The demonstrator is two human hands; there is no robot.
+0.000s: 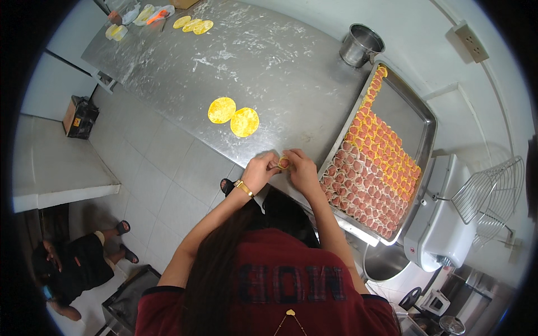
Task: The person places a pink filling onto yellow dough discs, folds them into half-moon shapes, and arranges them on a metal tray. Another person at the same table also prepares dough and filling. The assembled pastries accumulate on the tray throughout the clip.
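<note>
Close to the front edge of the steel table, my left hand (261, 171) and my right hand (301, 169) meet around one small dumpling (284, 163). Its yellow wrapper is gathered about a pink meat filling, with the fingertips of both hands closed on its sides. Beyond my left hand lie two round yellow wrappers, one (222, 110) slightly left of and farther than the other (245, 122). To the right of my right hand is a large metal tray (432, 126) holding rows of open-topped dumplings (364, 179), some with pale wrappers and others with yellow ones.
A steel pot (362, 46) stands behind the tray. At the table's far left are more yellow wrappers (193, 24) and plastic bags (147, 14). A white stand mixer (445, 218) and wire guard (486, 196) are at the right. Another person (81, 263) is at the lower left.
</note>
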